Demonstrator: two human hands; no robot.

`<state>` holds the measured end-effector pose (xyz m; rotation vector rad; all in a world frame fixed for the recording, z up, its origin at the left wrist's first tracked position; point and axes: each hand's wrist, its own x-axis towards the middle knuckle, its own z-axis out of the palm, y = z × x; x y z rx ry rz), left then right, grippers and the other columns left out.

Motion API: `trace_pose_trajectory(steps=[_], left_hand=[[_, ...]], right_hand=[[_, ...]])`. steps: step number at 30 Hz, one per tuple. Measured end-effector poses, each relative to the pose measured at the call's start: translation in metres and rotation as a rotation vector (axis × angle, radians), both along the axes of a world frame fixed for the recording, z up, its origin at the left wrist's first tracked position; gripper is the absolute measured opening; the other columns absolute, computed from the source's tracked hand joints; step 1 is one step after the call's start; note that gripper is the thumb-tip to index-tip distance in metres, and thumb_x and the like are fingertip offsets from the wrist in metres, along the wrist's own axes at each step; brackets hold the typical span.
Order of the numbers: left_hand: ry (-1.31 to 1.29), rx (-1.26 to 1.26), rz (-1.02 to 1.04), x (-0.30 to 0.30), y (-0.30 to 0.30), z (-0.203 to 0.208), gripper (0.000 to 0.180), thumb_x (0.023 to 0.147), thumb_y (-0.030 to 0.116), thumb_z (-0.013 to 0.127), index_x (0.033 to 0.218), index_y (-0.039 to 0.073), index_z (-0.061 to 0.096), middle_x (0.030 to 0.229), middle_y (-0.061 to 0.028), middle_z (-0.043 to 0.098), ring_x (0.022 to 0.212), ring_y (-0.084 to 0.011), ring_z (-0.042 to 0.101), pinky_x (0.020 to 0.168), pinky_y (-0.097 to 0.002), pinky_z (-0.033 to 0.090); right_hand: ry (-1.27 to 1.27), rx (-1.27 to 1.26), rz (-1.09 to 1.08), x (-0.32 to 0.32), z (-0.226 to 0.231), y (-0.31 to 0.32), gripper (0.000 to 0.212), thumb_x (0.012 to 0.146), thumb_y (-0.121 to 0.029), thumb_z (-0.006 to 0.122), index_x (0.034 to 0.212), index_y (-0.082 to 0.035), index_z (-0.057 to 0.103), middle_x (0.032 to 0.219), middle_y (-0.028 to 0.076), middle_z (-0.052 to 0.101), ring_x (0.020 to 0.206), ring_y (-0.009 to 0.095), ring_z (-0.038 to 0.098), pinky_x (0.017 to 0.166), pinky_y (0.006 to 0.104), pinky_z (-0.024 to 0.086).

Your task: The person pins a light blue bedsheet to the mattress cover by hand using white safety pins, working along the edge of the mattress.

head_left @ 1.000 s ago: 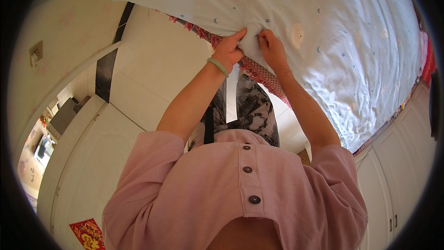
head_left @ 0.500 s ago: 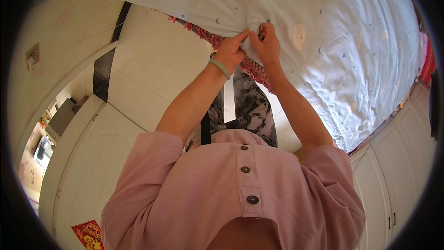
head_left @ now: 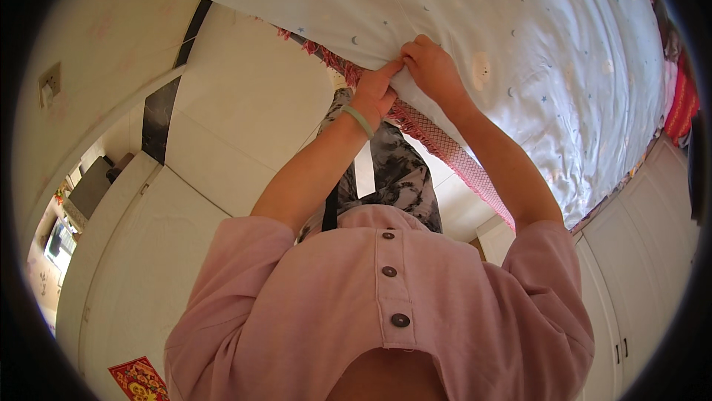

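Note:
A pale blue bed cover [head_left: 549,37] printed with stars, moons and white bears spreads over the bed. My left hand [head_left: 375,94], with a green bangle on the wrist, pinches its near edge between thumb and fingers. Right beside it, my right hand [head_left: 433,73] is closed on the same edge, its fingertips almost meeting the left thumb. Small creases run out from the pinched spot. Whether anything small is between the fingers is hidden. Under the cover, a dark red woven cloth with a pink fringe [head_left: 445,147] hangs out along the bedside.
White cabinets [head_left: 627,275] stand at the right. Pale floor tiles [head_left: 237,82] lie to the left of the bed, by a wall with a socket [head_left: 50,86]. A white door [head_left: 148,252] is at the lower left. Red bedding [head_left: 681,108] is at the far right.
My right hand has turned over, its back now facing up, and its fingers have closed in toward the left thumb. The cover's near edge at the right has drawn back, baring more of the fringed cloth.

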<state>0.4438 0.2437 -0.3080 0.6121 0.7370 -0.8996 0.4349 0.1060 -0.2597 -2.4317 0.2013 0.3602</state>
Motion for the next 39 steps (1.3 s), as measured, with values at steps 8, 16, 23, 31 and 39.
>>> trace_pose_trajectory(steps=[8,16,23,31,39], left_hand=[[0.010,0.000,0.001,0.002,0.003,0.001,0.045,0.086,0.010,0.068,0.127,0.007,0.051,0.126,-0.0070,0.056,0.115,-0.0257,0.054,0.096,-0.0440,0.047],[0.156,-0.107,0.198,0.026,0.022,-0.025,0.047,0.084,0.013,0.072,0.126,0.007,0.052,0.128,-0.0087,0.056,0.117,-0.0276,0.053,0.101,-0.0465,0.043],[0.037,-0.016,0.188,0.049,0.019,0.000,0.052,0.079,0.010,0.077,0.125,0.006,0.052,0.124,-0.0099,0.057,0.115,-0.0282,0.054,0.098,-0.0451,0.046],[0.005,0.061,0.167,0.050,0.024,0.021,0.053,0.077,0.009,0.079,0.123,0.007,0.052,0.120,-0.0084,0.058,0.113,-0.0265,0.055,0.098,-0.0442,0.046],[0.005,0.035,0.168,0.050,0.024,0.018,0.049,0.078,0.008,0.077,0.121,0.006,0.054,0.118,-0.0088,0.059,0.110,-0.0262,0.056,0.095,-0.0432,0.048]], right_hand=[[-0.038,0.288,-0.051,0.042,-0.009,-0.014,0.007,0.088,-0.012,0.058,0.093,-0.007,0.059,0.083,0.008,0.061,0.075,0.023,0.061,0.069,0.0341,0.049],[-0.534,0.934,-0.534,0.163,0.107,-0.037,0.010,0.094,-0.016,0.057,0.101,-0.009,0.056,0.071,0.005,0.058,0.057,0.011,0.053,0.054,0.0229,0.046],[-0.324,0.781,-0.690,0.054,0.062,-0.049,0.013,0.095,-0.009,0.052,0.093,0.003,0.057,0.074,0.009,0.062,0.071,0.013,0.061,0.069,0.0279,0.051],[0.097,0.582,-0.519,-0.043,0.011,0.008,0.008,0.094,-0.010,0.057,0.097,-0.003,0.061,0.069,0.000,0.054,0.059,0.007,0.050,0.055,0.0230,0.042],[-0.015,0.435,-0.505,-0.045,-0.005,0.016,0.010,0.091,-0.013,0.061,0.098,-0.006,0.062,0.068,0.006,0.054,0.060,0.012,0.044,0.059,0.0249,0.042]])
